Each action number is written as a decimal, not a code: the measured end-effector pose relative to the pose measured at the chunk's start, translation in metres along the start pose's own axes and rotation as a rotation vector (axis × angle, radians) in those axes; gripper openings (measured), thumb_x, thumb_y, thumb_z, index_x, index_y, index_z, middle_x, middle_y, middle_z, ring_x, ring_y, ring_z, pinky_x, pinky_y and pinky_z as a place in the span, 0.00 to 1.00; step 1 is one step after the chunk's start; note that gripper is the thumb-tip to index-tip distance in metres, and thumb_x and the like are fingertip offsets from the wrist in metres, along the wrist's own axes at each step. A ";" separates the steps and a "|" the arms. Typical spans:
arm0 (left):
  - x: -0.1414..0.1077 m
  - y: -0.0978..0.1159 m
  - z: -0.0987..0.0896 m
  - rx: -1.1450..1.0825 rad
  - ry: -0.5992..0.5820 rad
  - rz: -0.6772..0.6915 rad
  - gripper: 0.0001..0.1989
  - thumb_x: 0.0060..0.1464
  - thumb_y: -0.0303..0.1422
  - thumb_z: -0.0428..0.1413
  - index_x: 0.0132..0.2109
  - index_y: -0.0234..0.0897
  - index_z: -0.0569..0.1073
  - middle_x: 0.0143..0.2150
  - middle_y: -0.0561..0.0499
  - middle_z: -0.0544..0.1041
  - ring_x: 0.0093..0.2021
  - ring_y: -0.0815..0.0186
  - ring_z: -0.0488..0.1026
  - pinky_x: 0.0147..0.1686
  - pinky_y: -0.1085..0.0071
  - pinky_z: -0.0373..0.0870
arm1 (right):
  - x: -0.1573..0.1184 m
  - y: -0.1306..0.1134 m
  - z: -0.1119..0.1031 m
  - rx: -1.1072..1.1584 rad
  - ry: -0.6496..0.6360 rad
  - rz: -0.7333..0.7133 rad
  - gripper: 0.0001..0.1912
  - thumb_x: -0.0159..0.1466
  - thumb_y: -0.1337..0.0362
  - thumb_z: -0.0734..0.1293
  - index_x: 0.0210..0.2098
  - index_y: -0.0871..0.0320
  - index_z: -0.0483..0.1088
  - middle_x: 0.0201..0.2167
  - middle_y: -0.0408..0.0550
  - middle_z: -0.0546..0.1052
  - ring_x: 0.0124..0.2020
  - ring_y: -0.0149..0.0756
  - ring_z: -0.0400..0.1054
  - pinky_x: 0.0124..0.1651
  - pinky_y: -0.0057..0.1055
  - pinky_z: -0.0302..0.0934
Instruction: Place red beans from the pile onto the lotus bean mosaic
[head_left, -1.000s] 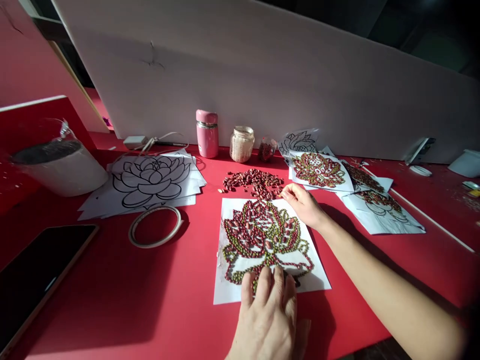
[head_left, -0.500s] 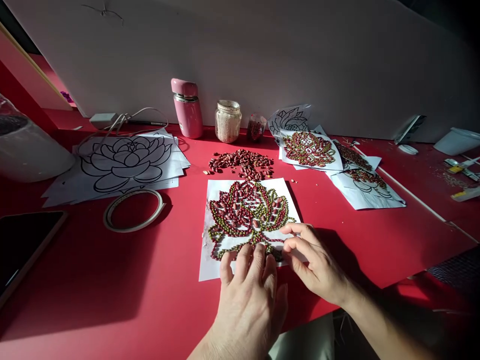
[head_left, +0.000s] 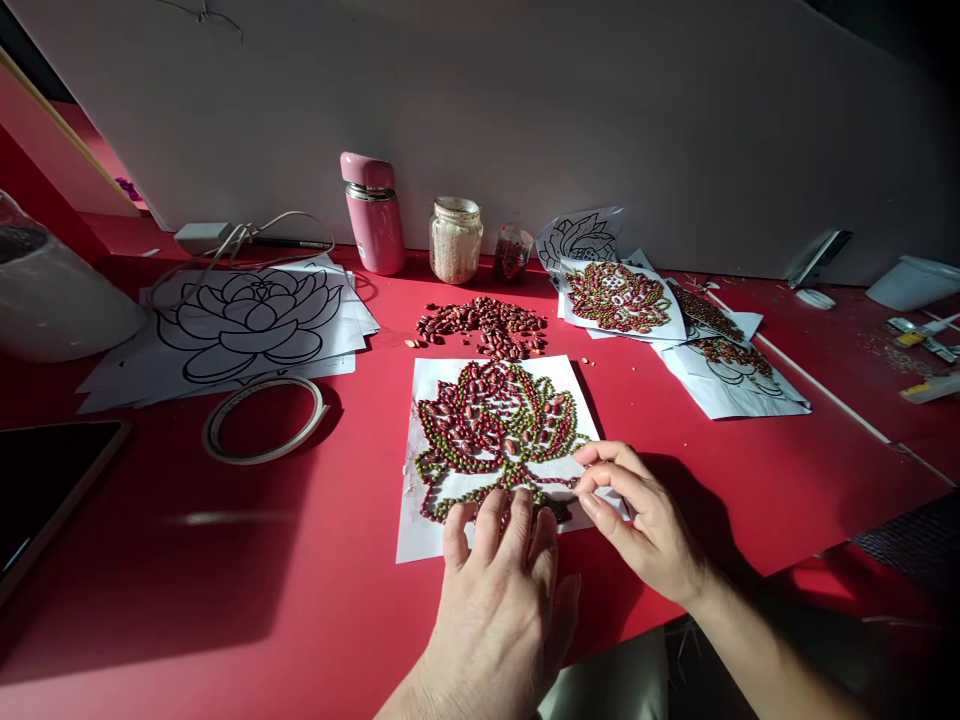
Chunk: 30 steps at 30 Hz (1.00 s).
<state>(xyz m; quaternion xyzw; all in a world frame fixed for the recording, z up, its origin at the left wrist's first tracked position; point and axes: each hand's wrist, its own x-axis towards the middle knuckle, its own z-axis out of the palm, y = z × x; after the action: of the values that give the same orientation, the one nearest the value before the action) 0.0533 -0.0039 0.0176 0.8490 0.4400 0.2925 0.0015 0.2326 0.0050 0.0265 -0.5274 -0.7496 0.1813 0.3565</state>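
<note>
On the table lies a white sheet (head_left: 450,545) with a lotus picture (head_left: 499,420) made of red and green beans, some larger speckled ones among them. My left hand (head_left: 502,570) rests on the sheet's lower part, fingers spread over the beans, holding nothing. It covers part of the lower leaves. At the sheet's right edge, by a red bean line, my right hand (head_left: 637,520) has thumb and index finger pinched together. Whatever is between those fingertips is too small to make out. Just behind the sheet is a heap of speckled beans (head_left: 487,325).
A pink flask (head_left: 373,225), a glass jar (head_left: 456,242) and a small bean cup (head_left: 513,255) stand along the back. Left are lotus drawings (head_left: 251,325), a tape roll (head_left: 214,430) and a dark tablet (head_left: 52,485). Bean-covered sheets (head_left: 619,300) lie back right.
My right hand has shifted slightly right, with thumb and index finger now closer together. My left hand stays on the sheet, almost unmoved.
</note>
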 end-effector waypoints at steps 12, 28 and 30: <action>0.000 -0.008 0.017 0.140 0.085 0.113 0.18 0.48 0.49 0.50 0.43 0.47 0.72 0.45 0.50 0.74 0.46 0.58 0.63 0.49 0.59 0.48 | 0.004 -0.003 -0.004 0.043 0.014 0.041 0.06 0.64 0.67 0.58 0.31 0.56 0.64 0.40 0.48 0.64 0.44 0.34 0.61 0.45 0.28 0.57; -0.005 -0.009 0.050 0.213 0.377 0.068 0.08 0.48 0.32 0.55 0.38 0.51 0.71 0.38 0.56 0.75 0.39 0.63 0.68 0.48 0.59 0.55 | 0.191 0.069 0.026 -0.308 0.033 0.114 0.04 0.56 0.69 0.63 0.29 0.58 0.70 0.29 0.44 0.68 0.27 0.29 0.63 0.31 0.24 0.56; -0.005 -0.009 0.051 0.226 0.398 0.075 0.07 0.49 0.34 0.56 0.38 0.50 0.71 0.38 0.56 0.75 0.39 0.64 0.68 0.49 0.59 0.55 | 0.199 0.068 0.029 -0.362 -0.012 0.122 0.04 0.55 0.69 0.63 0.26 0.58 0.70 0.28 0.43 0.68 0.26 0.28 0.62 0.30 0.24 0.54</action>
<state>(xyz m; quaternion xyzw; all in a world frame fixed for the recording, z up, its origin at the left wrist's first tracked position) 0.0698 0.0109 -0.0294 0.7851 0.4296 0.4031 -0.1915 0.2188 0.2166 0.0309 -0.6261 -0.7389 0.0681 0.2397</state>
